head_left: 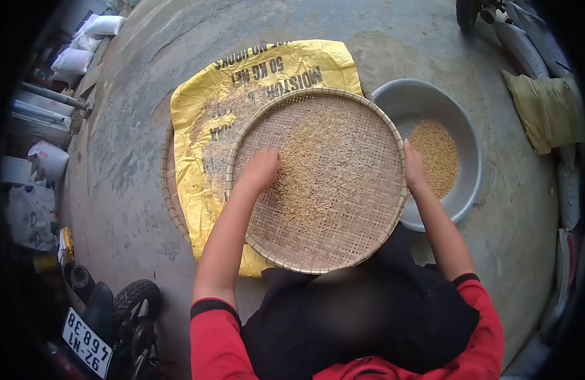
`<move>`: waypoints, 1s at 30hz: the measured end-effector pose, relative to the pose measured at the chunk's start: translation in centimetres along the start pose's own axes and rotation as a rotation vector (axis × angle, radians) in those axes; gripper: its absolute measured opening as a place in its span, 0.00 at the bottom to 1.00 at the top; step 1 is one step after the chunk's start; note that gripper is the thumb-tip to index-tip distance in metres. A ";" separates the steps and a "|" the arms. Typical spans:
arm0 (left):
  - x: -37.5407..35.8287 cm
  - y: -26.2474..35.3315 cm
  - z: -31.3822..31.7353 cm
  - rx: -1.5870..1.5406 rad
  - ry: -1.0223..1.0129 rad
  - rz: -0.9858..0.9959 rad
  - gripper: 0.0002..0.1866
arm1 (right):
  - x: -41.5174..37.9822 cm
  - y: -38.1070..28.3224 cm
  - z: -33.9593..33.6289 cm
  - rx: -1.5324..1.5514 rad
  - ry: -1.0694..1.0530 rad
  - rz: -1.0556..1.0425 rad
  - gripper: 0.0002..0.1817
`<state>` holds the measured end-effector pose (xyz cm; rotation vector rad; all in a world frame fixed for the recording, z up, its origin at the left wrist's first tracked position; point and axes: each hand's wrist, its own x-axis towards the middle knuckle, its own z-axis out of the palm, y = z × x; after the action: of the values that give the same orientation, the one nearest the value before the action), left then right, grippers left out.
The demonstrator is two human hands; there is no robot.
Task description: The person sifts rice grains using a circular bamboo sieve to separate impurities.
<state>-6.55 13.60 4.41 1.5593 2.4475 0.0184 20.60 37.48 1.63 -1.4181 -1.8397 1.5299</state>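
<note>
A round woven bamboo winnowing tray (267,234) rests over my lap, with unhusked grain (308,168) spread across its middle and left side. My right hand (415,167) grips the tray's right rim, thumb on top. Inside the tray, at the left edge of the grain, is my left hand (261,170). Its fingers are curled down at the grain, and whatever they hold is hidden. To the right stands a grey metal basin (394,101) with a heap of golden grain (435,158) in it. Under the tray's left side lies a yellow printed sack (210,82) strewn with chaff.
Another woven tray (168,171) shows its rim beneath the yellow sack. A motorbike (134,310) stands at the lower left, and a wheel (468,14) shows at the upper right. Filled sacks (546,107) line the right side; white bags (74,60) lie at the upper left.
</note>
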 end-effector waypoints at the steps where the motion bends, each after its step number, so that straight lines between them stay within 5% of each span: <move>1: 0.8 1.5 -1.2 -0.239 0.017 0.003 0.05 | 0.1 0.3 0.0 0.011 -0.007 -0.008 0.32; 4: 1.9 9.2 -7.5 -0.996 0.095 0.276 0.11 | 0.0 -0.1 0.2 0.060 -0.032 -0.002 0.32; 7: 3.3 12.0 -11.3 -1.139 0.101 0.420 0.15 | -0.6 0.0 0.2 0.044 -0.010 0.004 0.32; 11: 4.2 6.6 -8.8 -0.693 0.353 0.203 0.14 | -0.3 -0.4 0.4 0.005 0.040 -0.016 0.31; 16: 0.5 -0.3 -3.0 -0.534 0.116 -0.143 0.10 | 0.1 0.3 0.2 0.091 -0.036 -0.006 0.32; 20: -0.9 -1.8 -0.9 -0.473 -0.030 -0.150 0.08 | 0.3 0.5 0.4 0.089 -0.017 0.006 0.32; 26: -1.6 -1.6 -0.1 -0.356 0.018 -0.031 0.06 | 1.0 1.3 0.0 0.020 -0.022 -0.011 0.33; 30: -1.1 -0.7 0.5 -0.309 -0.032 -0.122 0.06 | 0.1 0.2 0.3 0.059 0.002 -0.026 0.33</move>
<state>-6.64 12.26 4.04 1.2678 2.3730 0.3307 20.43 37.44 1.31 -1.3632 -1.7897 1.5567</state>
